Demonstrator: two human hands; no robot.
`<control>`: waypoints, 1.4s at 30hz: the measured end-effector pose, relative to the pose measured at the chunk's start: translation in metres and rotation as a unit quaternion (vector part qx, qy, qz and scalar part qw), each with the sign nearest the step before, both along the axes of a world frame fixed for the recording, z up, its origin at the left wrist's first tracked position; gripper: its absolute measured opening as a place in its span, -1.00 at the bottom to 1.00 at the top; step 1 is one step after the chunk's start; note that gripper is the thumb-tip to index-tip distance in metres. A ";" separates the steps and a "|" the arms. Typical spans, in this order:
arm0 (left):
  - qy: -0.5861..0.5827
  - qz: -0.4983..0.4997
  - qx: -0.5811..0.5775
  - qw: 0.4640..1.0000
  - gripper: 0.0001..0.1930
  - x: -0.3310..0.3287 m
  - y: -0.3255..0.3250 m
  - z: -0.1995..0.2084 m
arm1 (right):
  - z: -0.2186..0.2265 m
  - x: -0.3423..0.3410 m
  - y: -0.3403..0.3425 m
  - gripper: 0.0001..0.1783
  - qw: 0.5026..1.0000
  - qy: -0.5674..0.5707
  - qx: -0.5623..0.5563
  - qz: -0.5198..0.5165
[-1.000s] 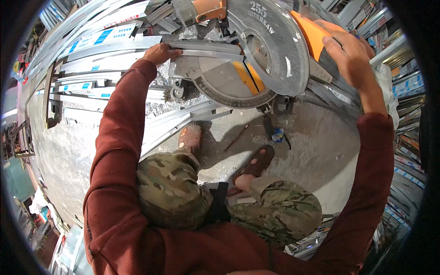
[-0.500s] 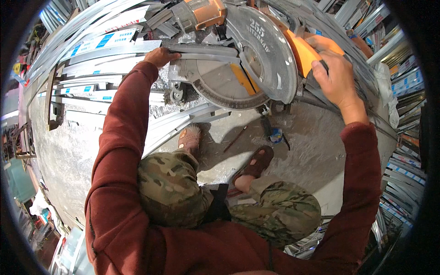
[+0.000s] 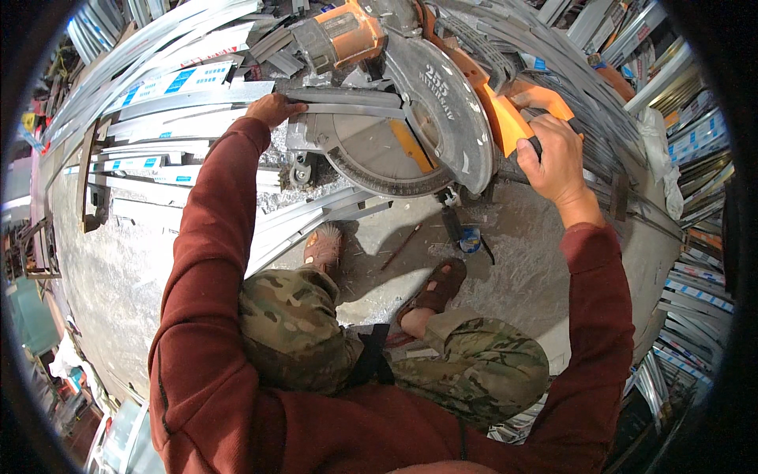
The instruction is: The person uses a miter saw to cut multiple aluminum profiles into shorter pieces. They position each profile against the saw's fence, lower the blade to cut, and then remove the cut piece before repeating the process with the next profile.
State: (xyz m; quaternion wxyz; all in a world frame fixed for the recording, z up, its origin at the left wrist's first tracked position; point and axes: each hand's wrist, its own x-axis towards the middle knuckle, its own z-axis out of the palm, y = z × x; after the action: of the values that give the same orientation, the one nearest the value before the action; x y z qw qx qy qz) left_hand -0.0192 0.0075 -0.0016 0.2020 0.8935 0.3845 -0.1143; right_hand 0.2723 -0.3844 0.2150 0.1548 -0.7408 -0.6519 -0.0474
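My right hand (image 3: 559, 164) is closed round the orange handle (image 3: 509, 125) of a miter saw. The saw's grey blade guard (image 3: 448, 110) stands over the round turntable (image 3: 371, 150), and the blade itself is hidden. At the left end of the saw, my left hand (image 3: 272, 109) grips a silver aluminium profile (image 3: 359, 111), which lies across the saw base along the fence and runs toward the guard. Its thumb points along the profile; the other fingers are partly hidden. The orange motor housing (image 3: 354, 33) sits behind the guard.
Long metal profiles (image 3: 178, 103) lie stacked on the left, some with blue-and-white film. More bundles (image 3: 703, 158) line the right side. On the floor near my shoes (image 3: 438, 286) are a thin brown rod (image 3: 401, 246) and a small blue roll (image 3: 470, 239).
My right hand and the saw handle have come lower and slightly left, and the guard has tilted with them. My left hand stays at the profile, while the view has shifted slightly.
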 end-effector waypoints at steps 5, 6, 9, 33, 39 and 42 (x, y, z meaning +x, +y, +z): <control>0.006 0.004 -0.001 1.000 -0.36 0.004 -0.002 0.001 | -0.004 0.000 -0.004 -0.68 1.000 -0.006 0.000 0.000; 0.009 0.006 -0.002 1.000 -0.36 0.002 0.000 -0.001 | -0.004 0.000 -0.003 -0.68 1.000 -0.007 -0.001 0.002; 0.018 0.013 -0.006 1.000 -0.38 0.001 0.003 -0.004 | -0.006 -0.001 -0.003 -0.68 1.000 -0.006 0.007 0.006; 0.033 0.013 -0.011 0.999 -0.31 0.002 0.005 -0.005 | -0.010 -0.002 -0.007 -0.65 1.000 -0.005 -0.004 -0.003; 0.026 0.011 0.000 1.000 -0.32 0.004 0.001 -0.001 | -0.014 -0.001 -0.009 -0.59 1.000 -0.002 0.011 0.009; 0.019 0.017 -0.008 1.000 -0.34 0.004 0.000 0.001 | -0.016 0.000 -0.010 -0.59 1.000 0.004 0.013 0.009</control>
State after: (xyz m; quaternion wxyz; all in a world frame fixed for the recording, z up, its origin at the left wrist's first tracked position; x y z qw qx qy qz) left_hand -0.0155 0.0072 -0.0002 0.2038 0.8831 0.4020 -0.1305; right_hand 0.2718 -0.3943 0.1990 0.1676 -0.7331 -0.6571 -0.0517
